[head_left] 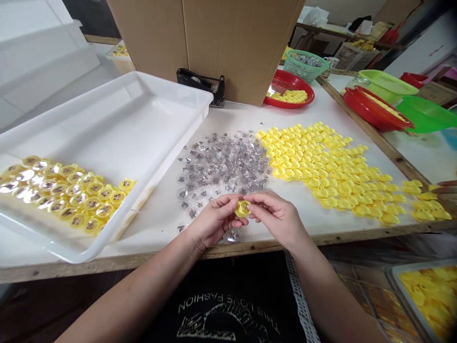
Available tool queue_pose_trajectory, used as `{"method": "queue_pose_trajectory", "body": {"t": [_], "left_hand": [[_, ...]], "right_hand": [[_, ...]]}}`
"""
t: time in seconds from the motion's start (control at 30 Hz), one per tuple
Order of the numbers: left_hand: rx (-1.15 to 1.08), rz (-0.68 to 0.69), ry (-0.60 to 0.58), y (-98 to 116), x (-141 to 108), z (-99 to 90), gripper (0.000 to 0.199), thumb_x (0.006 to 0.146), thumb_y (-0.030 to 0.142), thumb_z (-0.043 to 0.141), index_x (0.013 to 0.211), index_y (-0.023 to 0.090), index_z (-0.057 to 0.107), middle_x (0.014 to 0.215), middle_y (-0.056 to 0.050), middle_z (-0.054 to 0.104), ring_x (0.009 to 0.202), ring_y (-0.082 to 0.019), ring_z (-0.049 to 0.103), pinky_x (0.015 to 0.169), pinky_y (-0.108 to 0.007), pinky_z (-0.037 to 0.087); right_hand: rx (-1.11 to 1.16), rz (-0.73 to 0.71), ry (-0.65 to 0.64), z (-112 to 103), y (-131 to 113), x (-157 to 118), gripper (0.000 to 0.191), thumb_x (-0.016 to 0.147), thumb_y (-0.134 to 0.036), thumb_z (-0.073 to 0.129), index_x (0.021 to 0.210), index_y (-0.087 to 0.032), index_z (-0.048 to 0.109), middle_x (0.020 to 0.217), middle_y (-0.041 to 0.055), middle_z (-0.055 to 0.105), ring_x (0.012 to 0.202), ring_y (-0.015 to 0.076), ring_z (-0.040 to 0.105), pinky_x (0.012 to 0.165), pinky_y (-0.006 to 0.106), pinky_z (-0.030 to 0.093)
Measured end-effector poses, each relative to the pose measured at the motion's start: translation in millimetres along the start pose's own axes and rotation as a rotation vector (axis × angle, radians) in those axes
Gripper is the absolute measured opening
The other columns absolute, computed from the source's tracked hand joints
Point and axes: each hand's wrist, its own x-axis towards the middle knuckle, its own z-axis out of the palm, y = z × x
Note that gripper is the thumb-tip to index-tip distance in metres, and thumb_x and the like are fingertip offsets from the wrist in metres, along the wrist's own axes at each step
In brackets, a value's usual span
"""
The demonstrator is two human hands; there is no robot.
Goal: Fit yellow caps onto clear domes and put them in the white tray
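Note:
Between both hands, near the table's front edge, is a small round yellow plastic piece (242,208). My left hand (217,220) pinches it from the left with thumb and fingers. My right hand (276,215) is closed at its right side, fingertips pressed on the piece. Just beyond the hands spreads a pile of clear domed plastic pieces (224,159) with dark printed figures. To the right lie many yellow cup-shaped pieces (314,157) in rows. At left, a white tray (167,95) holds rows of yellow pieces with clear domes (67,190).
A cardboard box (214,43) and a black tape dispenser (202,85) stand behind. Red basins (309,97), a green basket (303,66) and a wooden strip (374,128) are at right. Another person's hand (446,186) shows at the right edge. A bin of yellow pieces (432,295) stands below.

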Motion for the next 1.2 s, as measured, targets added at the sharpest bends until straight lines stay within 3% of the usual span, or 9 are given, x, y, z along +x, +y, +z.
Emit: {"method": "queue_pose_trajectory", "body": {"t": [0.23,0.43,0.63,0.93,1.07,1.2], "left_hand": [[0.015,0.01,0.022,1,-1,2.8,0.032,0.073,0.028,0.076,0.098,0.012,0.064,0.08,-0.004,0.068,0.063,-0.01,0.066,0.058,-0.016,0.056],[0.032,-0.006,0.012,2,-1,3.0,0.036,0.073,0.031,0.076,0.102,0.012,0.064,0.077,-0.005,0.068,0.061,-0.011,0.066,0.054,-0.014,0.054],[0.044,-0.015,0.013,0,-1,2.9,0.035,0.071,0.031,0.077,0.098,0.012,0.064,0.078,-0.005,0.067,0.061,-0.01,0.065,0.054,-0.016,0.055],[0.036,-0.006,0.035,1,-2,4.2,0.038,0.068,0.033,0.079,0.095,0.011,0.062,0.08,-0.004,0.067,0.062,-0.01,0.065,0.055,-0.016,0.056],[0.035,-0.009,0.024,1,-2,4.7,0.038,0.069,0.033,0.079,0.095,0.012,0.06,0.076,-0.003,0.067,0.061,-0.01,0.066,0.055,-0.016,0.056],[0.042,-0.021,0.01,2,-3,5.2,0.039,0.07,0.033,0.078,0.095,0.012,0.059,0.074,-0.005,0.068,0.063,-0.013,0.068,0.056,-0.015,0.056]], "right_hand": [[-0.449,-0.184,-0.006,-1,-20,-2,0.017,0.077,-0.015,0.069,0.094,-0.018,0.067,0.085,0.0036,0.064,0.076,0.0161,0.061,0.067,0.029,0.05],[-0.512,-0.309,-0.115,-7,-26,1,0.022,0.079,-0.004,0.062,0.097,-0.018,0.062,0.094,0.0044,0.063,0.083,0.0155,0.06,0.072,0.027,0.048],[-0.482,-0.216,-0.156,-11,-29,1,0.017,0.076,-0.013,0.069,0.091,-0.019,0.064,0.085,0.0013,0.062,0.075,0.0145,0.059,0.069,0.028,0.048],[-0.439,-0.143,-0.118,-10,-26,4,0.021,0.073,-0.013,0.071,0.093,-0.019,0.066,0.097,0.0045,0.059,0.078,0.0142,0.06,0.07,0.028,0.052],[-0.462,-0.064,-0.158,-11,-29,3,0.022,0.076,-0.017,0.07,0.097,-0.024,0.066,0.084,-0.0011,0.064,0.063,0.0111,0.058,0.061,0.025,0.048],[-0.436,-0.075,-0.124,-8,-31,2,0.018,0.078,-0.013,0.066,0.092,-0.023,0.067,0.081,-0.0017,0.066,0.069,0.0124,0.061,0.061,0.024,0.048]]}}
